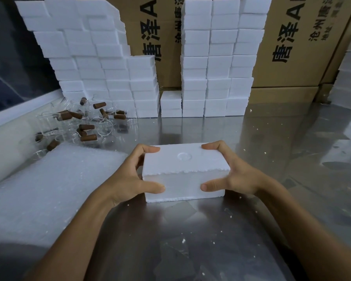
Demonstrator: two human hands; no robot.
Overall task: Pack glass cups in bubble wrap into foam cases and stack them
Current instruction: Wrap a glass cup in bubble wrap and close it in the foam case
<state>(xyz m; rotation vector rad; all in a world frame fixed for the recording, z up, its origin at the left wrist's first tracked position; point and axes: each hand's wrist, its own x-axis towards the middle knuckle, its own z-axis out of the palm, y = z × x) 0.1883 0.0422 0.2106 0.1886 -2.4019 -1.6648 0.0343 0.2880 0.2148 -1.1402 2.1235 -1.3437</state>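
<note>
Centre frame on the steel table (251,134), left hand (130,177) and right hand (237,175) clamp a closed foam case (183,171), fingers curled around its ends, likely pressing halves together. Beyond: glass cups (77,120) upper left, stacked foam cases (215,57) behind.

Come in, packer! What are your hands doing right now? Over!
Left hand and right hand grip closed foam case on metal table. Nothing in the way.

One held foam case (185,173), two hands (130,175), three foam stacks (217,57).
</note>
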